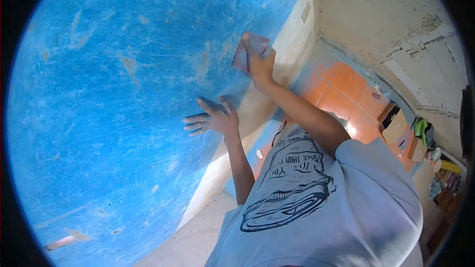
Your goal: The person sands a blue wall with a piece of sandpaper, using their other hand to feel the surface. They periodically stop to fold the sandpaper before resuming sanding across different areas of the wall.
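Observation:
A scuffed blue wall [123, 133] fills the left side of the view, with scratches and bare patches in its paint. My left hand [217, 117] rests against it, fingers spread and nothing in them. Higher up and to the right, my right hand [262, 64] grips a reddish-brown sheet of sandpaper [241, 58], holding it against the blue paint close to the pale lower band. The sheet and fingers are slightly blurred by motion.
An unpainted strip [289, 29] borders the blue. Dusty orange floor tiles [341, 86] lie below, with a cardboard box [394, 126], green cloth [420, 127] and a yellow container [449, 166] at the right. A worn, peeling wall [376, 10] stands at upper right.

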Tool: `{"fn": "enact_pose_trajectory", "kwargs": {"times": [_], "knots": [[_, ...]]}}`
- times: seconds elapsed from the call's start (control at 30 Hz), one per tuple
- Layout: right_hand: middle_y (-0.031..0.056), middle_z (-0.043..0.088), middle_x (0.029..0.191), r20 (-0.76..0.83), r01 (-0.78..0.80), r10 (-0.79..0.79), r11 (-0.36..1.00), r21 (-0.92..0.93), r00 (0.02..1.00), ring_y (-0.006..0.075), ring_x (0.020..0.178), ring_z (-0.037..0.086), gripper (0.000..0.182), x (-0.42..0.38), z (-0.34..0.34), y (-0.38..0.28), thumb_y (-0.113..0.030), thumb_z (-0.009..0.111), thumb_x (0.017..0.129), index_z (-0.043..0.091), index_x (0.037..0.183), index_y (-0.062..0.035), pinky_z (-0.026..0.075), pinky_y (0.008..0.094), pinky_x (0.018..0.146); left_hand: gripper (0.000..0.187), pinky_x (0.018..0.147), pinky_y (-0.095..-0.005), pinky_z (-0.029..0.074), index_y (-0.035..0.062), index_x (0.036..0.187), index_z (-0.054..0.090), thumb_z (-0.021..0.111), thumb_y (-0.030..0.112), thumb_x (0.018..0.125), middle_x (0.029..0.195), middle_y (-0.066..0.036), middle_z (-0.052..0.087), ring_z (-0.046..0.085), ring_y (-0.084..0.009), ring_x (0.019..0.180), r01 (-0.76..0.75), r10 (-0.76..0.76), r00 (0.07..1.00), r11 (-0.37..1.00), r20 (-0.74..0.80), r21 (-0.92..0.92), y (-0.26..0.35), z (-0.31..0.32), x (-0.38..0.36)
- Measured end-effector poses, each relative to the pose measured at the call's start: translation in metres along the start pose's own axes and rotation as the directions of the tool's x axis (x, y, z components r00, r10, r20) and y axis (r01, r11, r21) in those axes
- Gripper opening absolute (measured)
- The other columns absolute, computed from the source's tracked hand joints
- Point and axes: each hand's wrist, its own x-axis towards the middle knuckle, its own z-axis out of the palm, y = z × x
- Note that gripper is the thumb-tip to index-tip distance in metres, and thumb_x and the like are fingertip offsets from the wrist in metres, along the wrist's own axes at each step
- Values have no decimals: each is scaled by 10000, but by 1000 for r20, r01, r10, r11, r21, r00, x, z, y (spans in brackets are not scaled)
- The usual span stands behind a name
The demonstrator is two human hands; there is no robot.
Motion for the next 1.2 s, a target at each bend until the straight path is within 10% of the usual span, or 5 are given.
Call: {"fn": "enact_pose_trajectory", "kwargs": {"times": [0.1,0.7,0.8,1.0,1.2], "knots": [[-2,664,788,-45,378,-377,925,23,925,74,722,561,303,-28,16,24,-290,785,943,694,880,-8,464,311,610,904,984,-864,-121,207,1676,93,432,679,984,1574,-464,-221,-247,-691,1418,14,-14,1000,1000,-7,13,4,-2,1],[-20,661,756,-73,456,-458,889,-48,886,65,662,557,300,-20,14,27,-320,776,954,710,902,-31,438,283,559,908,980,-864,-121,183,1676,98,457,654,988,1567,-477,-214,-236,-701,1414,10,-9,1000,1000,-10,21,2,2,0],[-6,674,772,-27,108,-107,993,56,994,91,678,585,306,-2,5,-7,-328,779,950,728,954,-26,455,293,578,888,981,-865,-121,190,1677,90,423,662,1003,1575,-464,-218,-240,-696,1416,8,-9,1000,1000,10,8,1,0,-1],[2,676,782,-48,472,-477,877,-95,877,83,702,590,348,-22,17,35,-379,774,951,737,968,-33,456,286,595,847,944,-903,-76,295,1674,114,451,669,993,1575,-442,-257,-239,-725,1394,69,-67,997,994,35,-81,5,-3,1],[-9,660,798,-28,139,-139,990,-32,990,62,708,569,464,10,3,-3,-449,782,932,745,1049,-1,475,271,625,887,931,-910,-84,308,1673,105,485,699,974,1575,-435,-267,-245,-717,1397,56,-53,997,997,48,-54,1,-1,0]]}}
